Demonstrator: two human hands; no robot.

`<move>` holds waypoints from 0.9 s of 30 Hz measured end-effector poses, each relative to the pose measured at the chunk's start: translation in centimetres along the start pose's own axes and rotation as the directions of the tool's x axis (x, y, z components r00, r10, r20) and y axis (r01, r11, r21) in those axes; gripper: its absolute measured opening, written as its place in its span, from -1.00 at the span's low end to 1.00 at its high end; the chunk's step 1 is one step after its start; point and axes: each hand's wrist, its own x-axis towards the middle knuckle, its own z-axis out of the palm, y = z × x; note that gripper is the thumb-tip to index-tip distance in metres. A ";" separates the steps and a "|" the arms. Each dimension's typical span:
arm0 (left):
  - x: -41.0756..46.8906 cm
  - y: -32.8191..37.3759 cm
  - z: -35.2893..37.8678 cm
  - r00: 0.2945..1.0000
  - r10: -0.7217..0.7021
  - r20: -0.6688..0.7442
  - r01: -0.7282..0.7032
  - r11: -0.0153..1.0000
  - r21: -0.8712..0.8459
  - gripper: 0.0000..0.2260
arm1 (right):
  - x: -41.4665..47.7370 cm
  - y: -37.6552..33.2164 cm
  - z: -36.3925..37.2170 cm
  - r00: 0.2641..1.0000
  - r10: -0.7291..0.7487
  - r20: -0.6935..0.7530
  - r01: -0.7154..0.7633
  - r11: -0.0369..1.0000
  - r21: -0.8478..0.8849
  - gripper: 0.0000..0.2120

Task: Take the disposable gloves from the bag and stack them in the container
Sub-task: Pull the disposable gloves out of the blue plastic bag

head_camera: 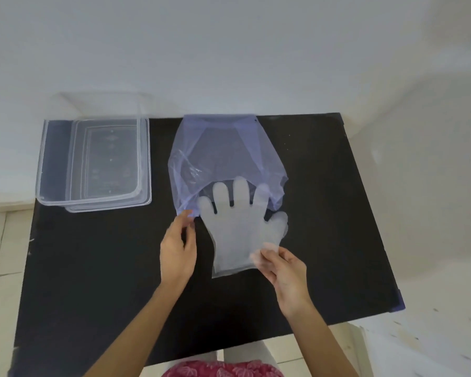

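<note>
The bag's mouth edge is pinched by the left hand (178, 247), and the cuff of a disposable glove (239, 229) by the right hand (282, 270). Its long axis points away into the bag (223, 153); the container (93, 161) lies far left on the worktop (324, 213), nearer the left hand.
</note>
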 end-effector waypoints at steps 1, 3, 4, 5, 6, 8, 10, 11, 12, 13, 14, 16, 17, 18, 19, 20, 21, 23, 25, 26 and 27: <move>-1.5 0.3 -0.2 0.992 -0.121 0.033 0.123 0.991 -0.059 -0.76 | -0.3 0.0 0.0 1.000 -0.007 0.011 0.007 1.000 -0.001 -0.85; -3.5 0.9 -0.3 0.930 -0.328 0.165 0.361 0.902 -0.238 -0.78 | -0.8 -0.1 -0.1 0.999 -0.020 0.033 0.021 1.000 -0.021 -0.84; -4.2 1.2 -0.2 0.884 -0.399 0.244 0.462 0.826 -0.322 -0.78 | -1.1 -0.1 -0.2 0.998 -0.027 0.048 0.028 0.999 -0.030 -0.83; -4.6 1.6 -0.1 0.838 -0.440 0.322 0.541 0.749 -0.383 -0.78 | -1.3 -0.1 -0.4 0.997 -0.033 0.068 0.035 0.999 -0.040 -0.83; -5.0 1.9 0.0 0.808 -0.453 0.377 0.586 0.689 -0.427 -0.77 | -1.5 -0.1 -0.7 0.995 -0.039 0.094 0.044 0.997 -0.062 -0.82; -5.8 2.4 0.6 0.810 -0.431 0.398 0.586 0.637 -0.501 -0.69 | -2.1 -0.3 -1.4 0.986 -0.045 0.160 0.068 0.987 -0.142 -0.84; -6.4 3.0 1.0 0.854 -0.407 0.326 0.521 0.648 -0.556 -0.59 | -2.6 -0.4 -2.3 0.976 -0.060 0.210 0.109 0.967 -0.229 -0.85; -6.7 3.2 1.1 0.871 -0.404 0.279 0.489 0.666 -0.564 -0.55 | -2.8 -0.4 -2.8 0.972 -0.075 0.224 0.135 0.954 -0.266 -0.85; -7.0 3.4 1.1 0.886 -0.399 0.235 0.459 0.687 -0.563 -0.51 | -3.0 -0.4 -3.3 0.968 -0.092 0.235 0.162 0.941 -0.298 -0.84; -7.4 3.5 1.1 0.901 -0.388 0.195 0.427 0.715 -0.553 -0.48 | -3.2 -0.4 -3.7 0.963 -0.111 0.244 0.189 0.927 -0.324 -0.83; -7.9 3.5 1.1 0.914 -0.372 0.160 0.397 0.746 -0.534 -0.47 | -3.3 -0.4 -4.2 0.959 -0.130 0.251 0.213 0.915 -0.342 -0.83; -9.2 2.9 1.3 0.932 -0.347 0.101 0.351 0.803 -0.482 -0.48 | -3.3 -0.1 -4.9 0.953 -0.158 0.258 0.246 0.899 -0.362 -0.85; -9.9 2.4 1.4 0.937 -0.343 0.071 0.336 0.823 -0.458 -0.51 | -3.3 0.3 -5.2 0.951 -0.166 0.260 0.257 0.892 -0.372 -0.85; -10.6 1.9 1.6 0.939 -0.342 0.044 0.327 0.840 -0.432 -0.53 | -3.2 0.7 -5.6 0.951 -0.171 0.259 0.264 0.884 -0.385 -0.85; -11.4 1.4 1.9 0.938 -0.345 0.022 0.325 0.857 -0.401 -0.57 | -3.0 1.1 -5.9 0.951 -0.172 0.257 0.267 0.874 -0.406 -0.85; -12.0 1.0 2.2 0.936 -0.351 0.008 0.329 0.871 -0.365 -0.60 | -2.7 1.7 -6.1 0.953 -0.171 0.250 0.268 0.859 -0.435 -0.85; -12.5 0.6 2.5 0.931 -0.365 -0.003 0.344 0.881 -0.326 -0.62 | -2.4 2.2 -6.4 0.955 -0.168 0.244 0.268 0.840 -0.471 -0.85; -13.3 -0.2 3.0 0.920 -0.391 -0.016 0.372 0.887 -0.272 -0.65 | -1.6 3.3 -6.8 0.959 -0.161 0.231 0.263 0.805 -0.531 -0.85; -13.9 -0.7 3.4 0.919 -0.393 -0.026 0.377 0.899 -0.224 -0.65 | -0.8 4.3 -7.2 0.962 -0.160 0.221 0.261 0.777 -0.573 -0.85; -14.1 -1.0 3.6 0.921 -0.389 -0.034 0.375 0.905 -0.202 -0.65 | -0.4 4.7 -7.3 0.963 -0.161 0.218 0.261 0.763 -0.591 -0.84; -14.3 -1.3 3.7 0.923 -0.381 -0.048 0.367 0.913 -0.179 -0.65 | -0.1 5.1 -7.4 0.962 -0.163 0.218 0.264 0.750 -0.606 -0.83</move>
